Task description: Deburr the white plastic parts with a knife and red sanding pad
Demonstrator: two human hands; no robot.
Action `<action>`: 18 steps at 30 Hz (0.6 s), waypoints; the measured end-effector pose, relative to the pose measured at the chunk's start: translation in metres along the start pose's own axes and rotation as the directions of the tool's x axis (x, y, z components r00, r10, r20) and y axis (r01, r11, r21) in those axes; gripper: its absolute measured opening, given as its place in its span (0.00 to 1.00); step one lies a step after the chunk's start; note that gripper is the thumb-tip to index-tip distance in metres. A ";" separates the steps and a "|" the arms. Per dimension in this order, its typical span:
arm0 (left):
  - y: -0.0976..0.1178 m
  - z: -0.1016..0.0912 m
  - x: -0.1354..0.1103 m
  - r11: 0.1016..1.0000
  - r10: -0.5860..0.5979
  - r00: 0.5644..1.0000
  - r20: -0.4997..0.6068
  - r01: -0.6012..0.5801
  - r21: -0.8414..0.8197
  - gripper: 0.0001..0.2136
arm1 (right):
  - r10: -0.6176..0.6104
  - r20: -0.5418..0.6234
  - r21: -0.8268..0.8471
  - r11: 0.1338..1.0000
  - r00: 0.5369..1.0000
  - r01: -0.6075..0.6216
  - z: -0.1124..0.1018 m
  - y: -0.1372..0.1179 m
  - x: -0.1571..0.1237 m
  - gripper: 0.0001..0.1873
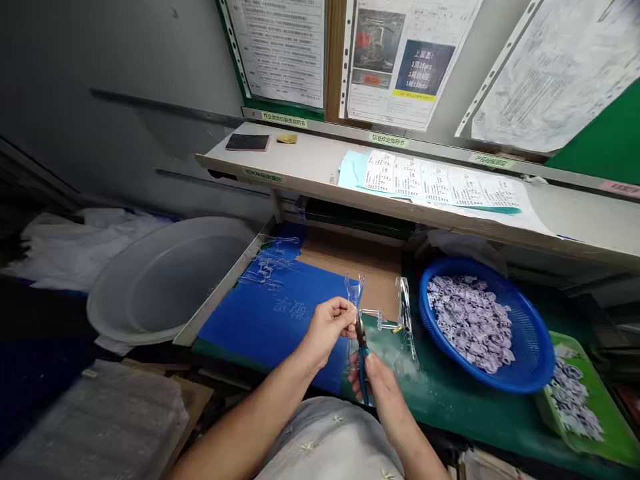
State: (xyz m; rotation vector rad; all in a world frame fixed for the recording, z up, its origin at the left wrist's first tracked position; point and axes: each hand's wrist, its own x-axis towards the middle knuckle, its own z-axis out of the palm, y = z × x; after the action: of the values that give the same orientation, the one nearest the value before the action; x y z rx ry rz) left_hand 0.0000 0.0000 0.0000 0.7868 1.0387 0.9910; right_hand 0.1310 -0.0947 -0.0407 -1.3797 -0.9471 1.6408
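So there's already a big heap of pale lilac plastic pieces (470, 323) in a round blue mesh basket (531, 333), plus more in a green plastic tray (565, 350), while a loose tangle of clear plastic runners (265, 270) sits on a blue foam mat (260, 327), and how much is left to do I can't really tell from here. The clear plastic frame (404, 313) is right at the hands, over the green table (450, 407): the left hand (327, 330) pinches it, and the right hand (377, 393) is closed around teal-handled side cutters (363, 377) with their tips up against it
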 end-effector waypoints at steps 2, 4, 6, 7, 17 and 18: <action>0.000 -0.003 0.000 1.000 0.001 1.000 -0.008 -0.001 -0.003 0.15 | 0.000 0.006 0.003 1.000 1.000 0.000 0.001 -0.002 0.000 0.33; -0.001 -0.006 -0.001 1.000 -0.001 1.000 -0.018 0.001 -0.006 0.15 | -0.002 0.013 0.005 1.000 1.000 0.002 0.003 -0.003 0.001 0.32; -0.003 -0.008 -0.001 1.000 -0.005 1.000 -0.028 0.005 -0.009 0.16 | -0.011 0.024 0.004 1.000 1.000 0.011 0.005 -0.001 0.001 0.30; -0.005 -0.010 -0.001 1.000 -0.008 0.999 -0.033 0.008 -0.010 0.16 | -0.014 0.025 0.002 1.000 1.000 0.014 0.007 0.002 0.002 0.30; -0.043 -0.043 0.005 0.996 -0.093 0.981 -0.170 0.090 -0.023 0.18 | 0.119 -0.017 -0.020 0.993 0.993 -0.119 0.022 0.056 0.034 0.32; -0.049 -0.048 0.006 0.994 -0.107 0.977 -0.187 0.104 -0.025 0.18 | 0.141 -0.012 -0.024 0.990 0.990 -0.141 0.023 0.062 0.038 0.33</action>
State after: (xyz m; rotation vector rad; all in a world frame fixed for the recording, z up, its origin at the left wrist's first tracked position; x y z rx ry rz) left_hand -0.0304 -0.0089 -0.0609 0.6274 1.2216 0.9946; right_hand 0.0979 -0.0877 -0.1087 -1.5003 -0.8842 1.7294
